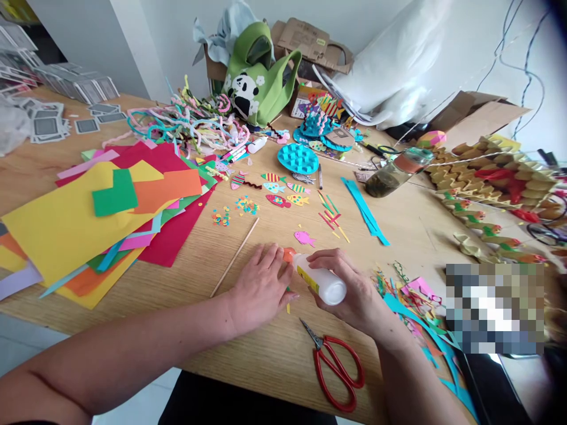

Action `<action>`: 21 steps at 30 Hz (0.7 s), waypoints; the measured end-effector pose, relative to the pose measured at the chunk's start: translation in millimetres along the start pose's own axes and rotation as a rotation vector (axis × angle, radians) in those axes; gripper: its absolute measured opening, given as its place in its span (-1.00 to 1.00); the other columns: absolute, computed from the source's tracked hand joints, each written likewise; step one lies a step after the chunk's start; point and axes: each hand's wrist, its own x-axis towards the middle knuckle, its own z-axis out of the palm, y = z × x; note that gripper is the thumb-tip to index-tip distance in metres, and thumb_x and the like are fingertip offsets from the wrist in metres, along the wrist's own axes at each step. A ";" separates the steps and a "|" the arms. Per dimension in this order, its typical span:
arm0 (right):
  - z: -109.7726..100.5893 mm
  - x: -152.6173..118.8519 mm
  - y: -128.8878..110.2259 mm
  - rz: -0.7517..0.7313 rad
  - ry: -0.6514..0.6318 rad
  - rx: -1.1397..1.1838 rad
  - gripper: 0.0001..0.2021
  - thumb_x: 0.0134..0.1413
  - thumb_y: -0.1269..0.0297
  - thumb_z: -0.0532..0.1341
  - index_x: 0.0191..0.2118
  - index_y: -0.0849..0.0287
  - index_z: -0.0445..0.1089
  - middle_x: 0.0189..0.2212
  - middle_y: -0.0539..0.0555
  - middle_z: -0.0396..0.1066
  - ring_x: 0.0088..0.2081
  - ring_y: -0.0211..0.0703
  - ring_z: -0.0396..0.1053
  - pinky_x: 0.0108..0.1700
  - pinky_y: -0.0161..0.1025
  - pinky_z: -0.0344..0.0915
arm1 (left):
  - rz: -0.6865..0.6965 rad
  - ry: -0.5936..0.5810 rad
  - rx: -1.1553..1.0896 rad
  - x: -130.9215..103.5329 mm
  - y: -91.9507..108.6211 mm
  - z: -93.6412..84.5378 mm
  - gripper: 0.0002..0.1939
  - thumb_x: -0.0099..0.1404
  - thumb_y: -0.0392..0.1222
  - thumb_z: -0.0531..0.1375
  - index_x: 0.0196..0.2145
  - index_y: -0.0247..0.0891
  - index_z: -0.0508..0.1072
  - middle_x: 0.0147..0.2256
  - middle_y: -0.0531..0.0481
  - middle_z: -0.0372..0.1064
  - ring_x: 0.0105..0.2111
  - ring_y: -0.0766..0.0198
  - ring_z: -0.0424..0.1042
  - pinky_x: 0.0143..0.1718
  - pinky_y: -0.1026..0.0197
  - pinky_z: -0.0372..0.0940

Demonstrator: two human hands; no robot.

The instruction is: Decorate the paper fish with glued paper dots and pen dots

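Observation:
My right hand [348, 289] is wrapped round a white glue bottle [325, 284] with a yellow label, tilted with its orange tip [289, 254] toward my left hand. My left hand [263, 286] lies palm down on the wooden table, fingers spread slightly, beside the tip. What lies under its fingers is mostly hidden; a small yellow strip [288, 307] shows near the thumb. A pink paper fish [303, 238] rests just beyond the bottle, and several patterned paper fish [278, 200] lie farther off. Red-handled scissors [339, 369] lie open in front of me.
Stacked coloured paper [57, 230] covers the left side, with pipe cleaners [190, 121] behind. A thin stick [234, 257] lies left of my hands. Blue strips [365, 211], a glass jar [392, 177], paper scraps [419, 292] and egg cartons [496, 171] are on the right.

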 end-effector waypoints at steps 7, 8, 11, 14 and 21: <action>-0.1 1.6 0.3 0.001 0.016 0.006 -0.61 0.02 0.45 0.24 -0.01 0.07 0.24 -0.11 0.16 0.39 -0.06 -0.01 0.39 -0.09 -0.08 0.38 | -0.002 -0.001 -0.013 0.4 0.5 0.2 -0.51 0.40 0.10 0.05 0.06 -0.35 0.38 0.18 -0.36 0.21 0.25 -0.17 0.09 0.23 -0.20 -0.03; 0.3 1.8 0.3 -0.005 0.007 0.014 -0.61 0.02 0.46 0.25 -0.01 0.08 0.24 -0.11 0.16 0.38 -0.05 -0.01 0.38 -0.09 -0.08 0.37 | -0.004 -0.002 -0.015 0.5 0.5 0.0 -0.51 0.40 0.10 0.06 0.06 -0.35 0.38 0.18 -0.35 0.21 0.25 -0.17 0.09 0.23 -0.20 -0.03; 1.4 1.6 0.7 0.003 -0.022 0.032 -0.57 -0.01 0.50 0.25 0.00 0.09 0.23 -0.09 0.16 0.37 -0.03 -0.02 0.36 -0.06 -0.09 0.36 | 0.001 -0.004 -0.019 0.7 0.3 -0.2 -0.50 0.40 0.10 0.05 0.08 -0.34 0.37 0.19 -0.34 0.20 0.25 -0.18 0.08 0.23 -0.21 -0.03; 2.5 1.5 1.4 0.002 -0.013 0.026 -0.57 0.01 0.49 0.25 0.02 0.09 0.23 -0.07 0.16 0.36 -0.03 -0.02 0.36 -0.06 -0.09 0.36 | 0.008 -0.007 -0.019 0.6 0.3 0.2 -0.50 0.40 0.10 0.05 0.08 -0.35 0.37 0.18 -0.35 0.21 0.25 -0.19 0.09 0.23 -0.21 -0.02; -1.3 -0.2 2.0 0.009 -0.008 0.003 -0.57 0.00 0.50 0.23 0.00 0.07 0.22 -0.10 0.16 0.36 -0.05 0.00 0.37 -0.08 -0.06 0.37 | -0.003 -0.007 0.008 0.7 0.9 -0.9 -0.46 0.39 0.11 0.06 0.13 -0.37 0.34 0.18 -0.38 0.20 0.25 -0.19 0.10 0.23 -0.22 -0.01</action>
